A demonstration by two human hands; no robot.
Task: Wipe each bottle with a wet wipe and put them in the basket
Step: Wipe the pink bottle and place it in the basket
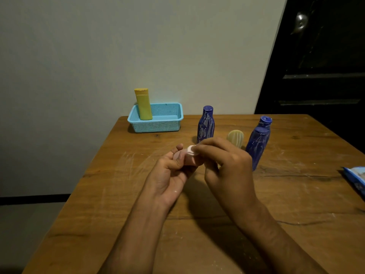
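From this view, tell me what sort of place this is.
Probably a plain room at home: a worn wooden table pushed against a bare wall, beside a dark door.

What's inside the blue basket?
One yellow bottle stands upright at the left end of the basket. The rest looks bare, but the near wall hides part of the floor.

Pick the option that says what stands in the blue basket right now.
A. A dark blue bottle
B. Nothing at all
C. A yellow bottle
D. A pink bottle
C: the yellow bottle stands upright in the left end of the blue basket, while three dark blue bottles stand on the table and the pink bottle is in the hands.
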